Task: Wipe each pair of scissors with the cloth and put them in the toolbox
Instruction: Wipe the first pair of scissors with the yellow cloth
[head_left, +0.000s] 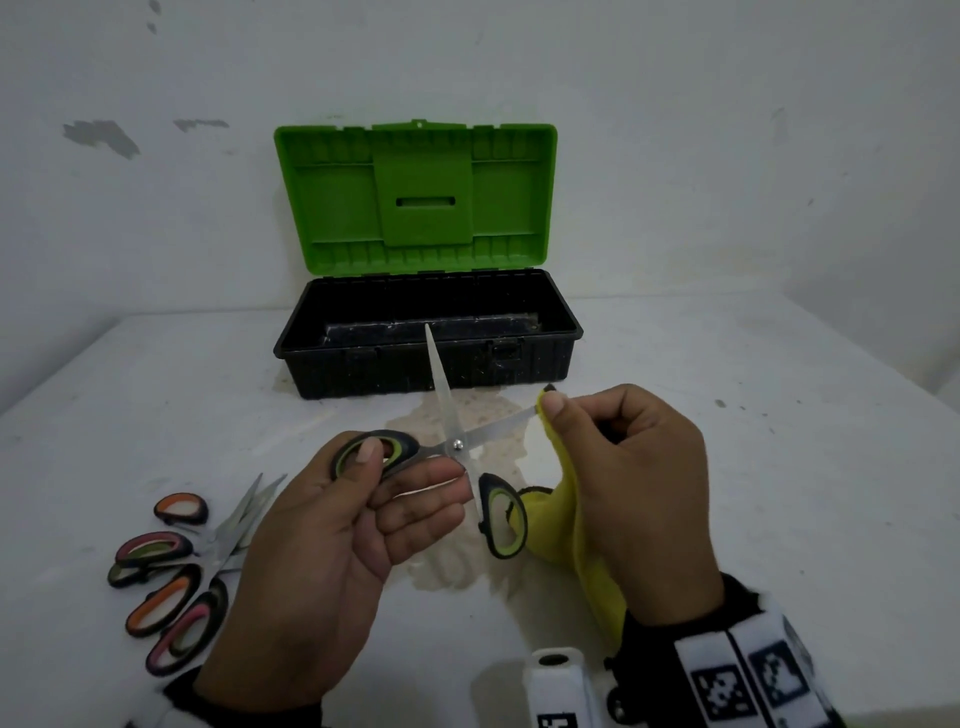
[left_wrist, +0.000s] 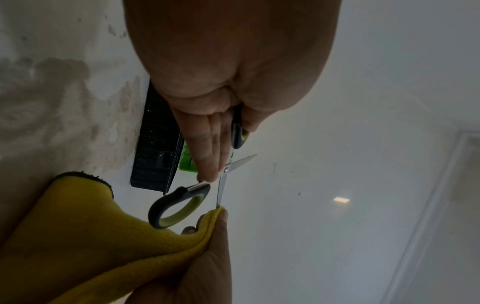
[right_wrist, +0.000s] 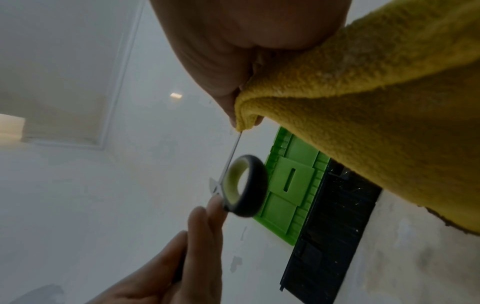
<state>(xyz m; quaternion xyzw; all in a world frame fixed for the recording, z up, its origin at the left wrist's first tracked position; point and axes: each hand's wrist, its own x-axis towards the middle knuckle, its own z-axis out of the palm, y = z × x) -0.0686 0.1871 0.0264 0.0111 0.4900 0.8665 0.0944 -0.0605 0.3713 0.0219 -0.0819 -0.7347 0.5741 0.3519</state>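
I am pinching the cloth (head_left: 569, 525) between the thumb and curled fingers of my right hand (head_left: 631, 499), with the fold of cloth closed over the tip of one blade of the scissors (head_left: 457, 444). The rest of the cloth is hanging below this hand toward my wrist. The cloth is soft and limp, so it is only wiping where my fingertips are pressing it onto the steel.

My left hand (head_left: 332, 540) is gripping the scissors by one handle loop, thumb laid over the loop and fingers supporting it from beneath. The scissors are spread wide open: the wiped blade is pointing toward my right hand, the other blade is pointing away from me toward the toolbox (head_left: 428, 332), and the free handle loop is hanging just beside the cloth.

Handling notes, as I judge them: the scissors are light and rigid, the handles are the safe place to hold, and the bare blades are smooth and likely slippery. The pivot is turning freely, so the loose half can swing; I am keeping the cloth between my skin and the edge.

Beyond both hands, the toolbox is standing with its lid (head_left: 415, 195) raised; no scissors are visible inside. Outside my left hand, near my wrist, the remaining scissors (head_left: 176, 577) are lying in a pile on the table (head_left: 779, 441).
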